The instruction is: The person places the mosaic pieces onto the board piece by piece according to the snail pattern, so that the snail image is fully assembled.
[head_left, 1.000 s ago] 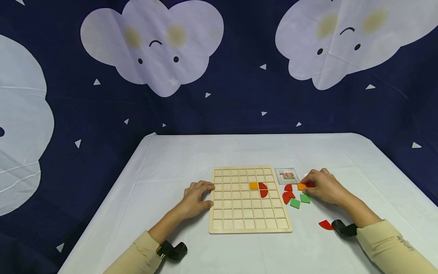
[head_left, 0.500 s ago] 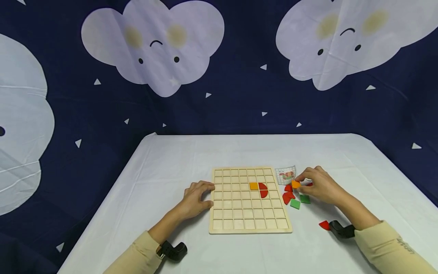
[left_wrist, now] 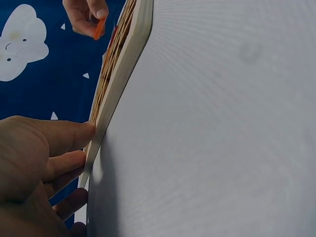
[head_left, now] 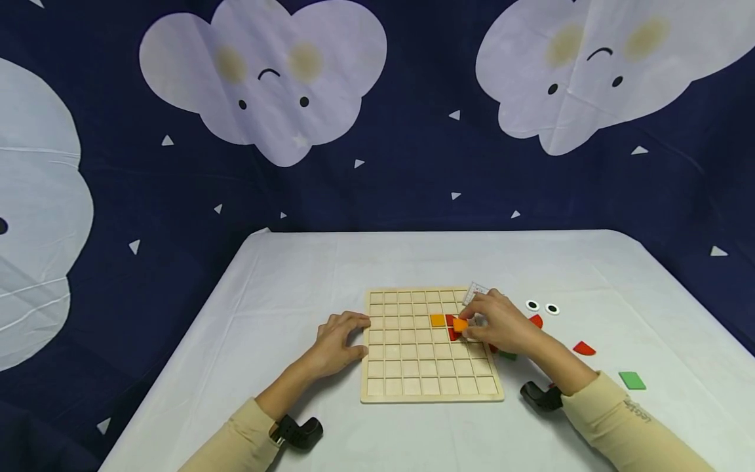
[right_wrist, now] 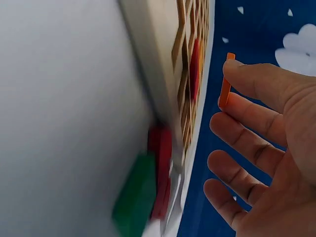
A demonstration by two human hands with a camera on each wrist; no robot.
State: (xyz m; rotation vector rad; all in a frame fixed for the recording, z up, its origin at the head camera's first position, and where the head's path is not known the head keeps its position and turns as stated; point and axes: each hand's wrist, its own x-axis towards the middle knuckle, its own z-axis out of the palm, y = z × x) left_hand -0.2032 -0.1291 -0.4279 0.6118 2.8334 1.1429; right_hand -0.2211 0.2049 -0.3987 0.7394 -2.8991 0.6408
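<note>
The left hand (head_left: 337,344), its forearm slanting in from eight o'clock, lies with thumb and relaxed fingers apart against the nine o'clock edge of the wooden grid board (head_left: 407,369). An orange square (head_left: 437,320) sits in the grid toward twelve, with red pieces (head_left: 450,319) at its three o'clock. Above the red, off the board, an orange piece (head_left: 459,325) is pinched between thumb and index finger of the right hand (head_left: 500,322), whose other fingers are loosely bent; that forearm enters from four o'clock.

A matt wooden grid board (head_left: 391,368) sits on a cloth-covered worktop (head_left: 307,269), lower centre, with wrinkled fabric (head_left: 413,177) across the top.
</note>
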